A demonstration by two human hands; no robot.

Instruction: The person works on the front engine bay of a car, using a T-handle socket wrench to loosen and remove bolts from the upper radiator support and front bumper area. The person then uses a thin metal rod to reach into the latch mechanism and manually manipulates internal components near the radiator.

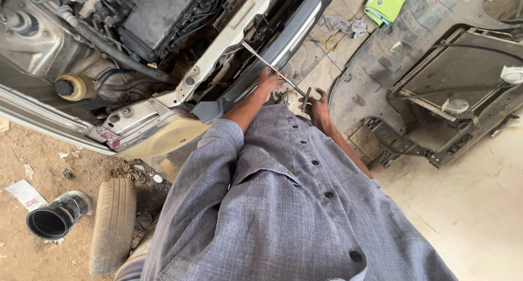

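Note:
A long thin metal wrench bar [260, 56] slants from the car's front crossmember [218, 52] down toward me. My left hand [269, 80] is closed around the bar's middle, beside the dark bumper beam [283, 38]. At the bar's near end, my right hand [317, 107] grips the short dark handle [305, 98]. My grey buttoned shirt [283, 204] fills the lower middle and hides what lies below my arms.
The open engine bay [136, 19] with hoses and a yellowish reservoir [73, 87] is at the upper left. A removed black panel with a radiator [436, 85] lies on the floor at the right. A tyre [113, 224], a black pipe section [54, 218] and a green cloth [385, 3] lie around.

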